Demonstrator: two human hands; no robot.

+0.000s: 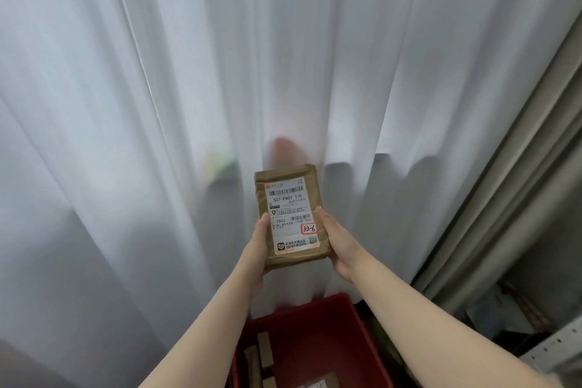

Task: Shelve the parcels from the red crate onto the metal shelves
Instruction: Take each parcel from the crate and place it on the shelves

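Note:
I hold a small brown cardboard parcel (291,214) up in front of me, its white shipping label facing me with a red-edged sticker at the lower right. My left hand (256,246) grips its left edge and my right hand (338,246) grips its right edge, thumbs on the front. Below, at the bottom middle, stands the red crate (356,343) with a few more brown parcels (263,356) inside. A corner of the grey perforated metal shelf (554,346) shows at the bottom right.
White sheer curtains (189,104) fill the whole view ahead, with blurred coloured shapes behind them. A beige heavier curtain (519,183) hangs along the right side. Dark clutter lies in the gap beside the shelf at the lower right.

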